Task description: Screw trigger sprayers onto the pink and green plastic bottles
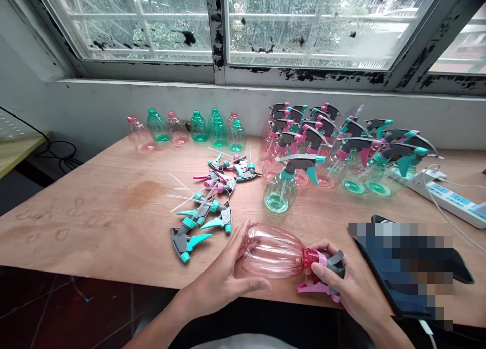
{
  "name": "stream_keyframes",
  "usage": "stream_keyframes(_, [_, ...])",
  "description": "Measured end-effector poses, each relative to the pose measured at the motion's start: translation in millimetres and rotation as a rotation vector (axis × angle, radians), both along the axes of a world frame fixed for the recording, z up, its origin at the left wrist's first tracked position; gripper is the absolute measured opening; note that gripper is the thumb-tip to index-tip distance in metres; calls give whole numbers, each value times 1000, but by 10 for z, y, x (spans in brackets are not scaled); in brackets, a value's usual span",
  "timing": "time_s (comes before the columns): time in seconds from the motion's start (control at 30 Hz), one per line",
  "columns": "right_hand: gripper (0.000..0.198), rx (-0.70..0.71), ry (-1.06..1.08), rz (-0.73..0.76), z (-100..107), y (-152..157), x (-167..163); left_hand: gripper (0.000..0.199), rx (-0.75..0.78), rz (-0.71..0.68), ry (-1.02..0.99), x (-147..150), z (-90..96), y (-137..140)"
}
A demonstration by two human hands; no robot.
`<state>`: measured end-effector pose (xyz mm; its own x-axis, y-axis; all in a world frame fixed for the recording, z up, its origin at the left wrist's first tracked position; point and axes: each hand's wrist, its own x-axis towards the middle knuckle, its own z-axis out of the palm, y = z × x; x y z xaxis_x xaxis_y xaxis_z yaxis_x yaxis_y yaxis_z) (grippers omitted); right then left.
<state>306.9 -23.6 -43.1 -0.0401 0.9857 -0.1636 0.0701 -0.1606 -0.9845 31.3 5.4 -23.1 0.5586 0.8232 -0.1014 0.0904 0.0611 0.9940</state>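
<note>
A clear pink bottle (pixel 274 251) lies on its side above the front of the table, its neck pointing right. My left hand (pixel 231 273) cups its base, fingers behind and thumb below. At the neck, my right hand (pixel 343 283) grips a grey and pink trigger sprayer (pixel 334 265), whose pink collar meets the bottle's mouth; its lever points down and left. Whether the collar is fully threaded on cannot be seen. Left of the bottle lie loose trigger sprayers (pixel 186 237), teal and pink, several with thin white tubes. Just behind stands a green spray bottle (pixel 280 192) with its sprayer on.
Several open pink and green bottles (pixel 218 132) line the back of the wooden table (pixel 125 222). Bottles with sprayers (pixel 353 159) crowd the back right. A power strip (pixel 451 197) and a tablet (pixel 395 273), partly blurred out, sit on the right, under a window (pixel 311 25).
</note>
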Motion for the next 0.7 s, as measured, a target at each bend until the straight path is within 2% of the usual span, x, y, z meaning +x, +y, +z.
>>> stream_keyframes(0.23, [37,-19,29,-4,1,12,-6,102,176,-4,113,-16,1,9])
stream_keyframes(0.37, [35,-11,24,19,9,3,-7,115,101,5,86,3,14,-13])
stream_keyframes(0.47, [33,-8,25,36,9,-1,-5,113,57,6,94,-4,3,-14])
stream_keyframes(0.7, [32,-13,47,38,7,3,0,101,200,-13,177,-35,-13,7])
